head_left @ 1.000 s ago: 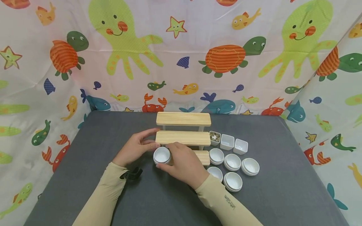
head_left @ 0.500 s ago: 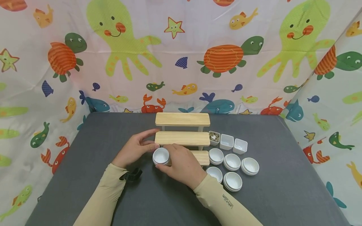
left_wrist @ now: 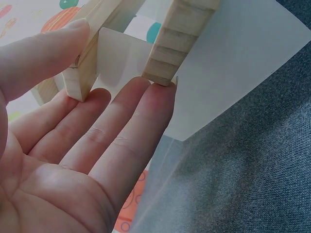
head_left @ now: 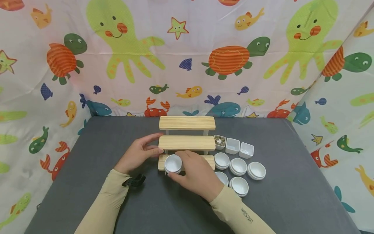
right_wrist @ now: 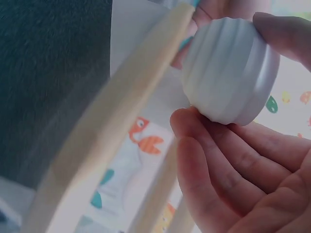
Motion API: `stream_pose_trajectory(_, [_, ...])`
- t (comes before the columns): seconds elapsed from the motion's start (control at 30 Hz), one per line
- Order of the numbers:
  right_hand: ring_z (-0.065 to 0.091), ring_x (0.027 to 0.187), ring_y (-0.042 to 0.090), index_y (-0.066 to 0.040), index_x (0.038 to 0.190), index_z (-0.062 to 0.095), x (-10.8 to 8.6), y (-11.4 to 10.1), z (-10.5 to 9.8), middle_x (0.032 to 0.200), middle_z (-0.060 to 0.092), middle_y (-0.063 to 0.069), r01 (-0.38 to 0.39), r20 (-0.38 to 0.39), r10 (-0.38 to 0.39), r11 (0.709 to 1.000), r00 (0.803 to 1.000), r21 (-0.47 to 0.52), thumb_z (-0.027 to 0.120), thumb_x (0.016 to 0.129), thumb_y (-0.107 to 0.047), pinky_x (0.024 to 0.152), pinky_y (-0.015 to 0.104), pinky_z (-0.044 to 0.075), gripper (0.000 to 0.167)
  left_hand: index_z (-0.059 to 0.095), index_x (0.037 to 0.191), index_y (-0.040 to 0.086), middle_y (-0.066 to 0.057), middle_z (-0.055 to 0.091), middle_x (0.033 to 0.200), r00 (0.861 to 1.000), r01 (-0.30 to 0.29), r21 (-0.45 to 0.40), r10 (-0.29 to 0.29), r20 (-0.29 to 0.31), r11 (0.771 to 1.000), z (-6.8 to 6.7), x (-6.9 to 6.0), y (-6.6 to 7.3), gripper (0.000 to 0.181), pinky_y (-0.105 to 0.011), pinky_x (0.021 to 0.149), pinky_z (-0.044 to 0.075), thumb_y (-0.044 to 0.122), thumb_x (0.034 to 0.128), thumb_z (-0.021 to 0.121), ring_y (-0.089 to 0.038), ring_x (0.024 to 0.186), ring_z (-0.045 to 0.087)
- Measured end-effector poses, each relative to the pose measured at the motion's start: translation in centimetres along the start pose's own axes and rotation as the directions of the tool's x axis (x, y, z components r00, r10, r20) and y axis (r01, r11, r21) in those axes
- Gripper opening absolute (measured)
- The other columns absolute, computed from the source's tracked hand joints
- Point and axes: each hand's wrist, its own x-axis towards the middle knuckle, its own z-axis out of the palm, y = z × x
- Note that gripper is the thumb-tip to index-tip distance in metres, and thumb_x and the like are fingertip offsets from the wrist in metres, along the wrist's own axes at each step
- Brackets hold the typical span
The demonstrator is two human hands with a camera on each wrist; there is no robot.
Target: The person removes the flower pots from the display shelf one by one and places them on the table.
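In the head view, my right hand (head_left: 196, 175) pinches a small white round pot (head_left: 173, 163) between thumb and fingers at the left part of the lowest board of a three-tier wooden stand (head_left: 187, 143). The right wrist view shows the ribbed side of this pot (right_wrist: 228, 73), close to a wooden board (right_wrist: 112, 116); contact with the board cannot be told. My left hand (head_left: 139, 153) is at the stand's left side. Its nearly straight fingertips (left_wrist: 158, 94) touch the board ends, seen in the left wrist view, beside a pale side panel (left_wrist: 218, 63).
Several white round pots (head_left: 238, 166) are grouped right of the stand. Behind them are two white square pots (head_left: 232, 146) and a square pot with brownish, speckled contents (head_left: 220, 142). A patterned cloth (head_left: 187, 58) hangs behind the grey table surface (head_left: 122, 130).
My right hand has carried the round pot slightly to the right, from beyond the lowest board's left end to over its left part. The left hand keeps its place against the stand.
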Motion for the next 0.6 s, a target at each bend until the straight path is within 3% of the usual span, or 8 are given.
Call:
stream_pose_trajectory(0.33, [0.073, 0.114, 0.018, -0.014, 0.130, 0.073, -4.4, 2.2, -3.0, 0.124, 0.077, -0.001, -0.079, -0.080, 0.078, 0.997, 0.994, -0.009, 0.092, 0.085, -0.044, 0.095, 0.041, 0.062, 0.058, 0.053, 0.161, 0.024, -0.012, 0.057, 0.160, 1.000, 0.016, 0.000, -0.016, -0.003, 1.000, 0.0, 0.1, -0.2, 0.075, -0.040, 0.095, 0.066, 0.029, 0.0939, 0.087, -0.027, 0.127, 0.075])
stream_pose_trajectory(0.6, [0.071, 0.101, 0.013, -0.014, 0.131, 0.073, -8.2, 5.0, -5.4, 0.117, 0.077, -0.002, -0.147, -0.132, 0.139, 0.988, 0.981, -0.047, 0.097, 0.080, -0.039, 0.085, 0.039, 0.063, 0.062, 0.052, 0.161, 0.025, -0.013, 0.057, 0.161, 1.000, 0.027, 0.001, -0.027, -0.006, 1.000, 0.2, 0.0, 0.0, 0.076, -0.040, 0.094, 0.067, 0.028, 0.0940, 0.087, -0.028, 0.128, 0.074])
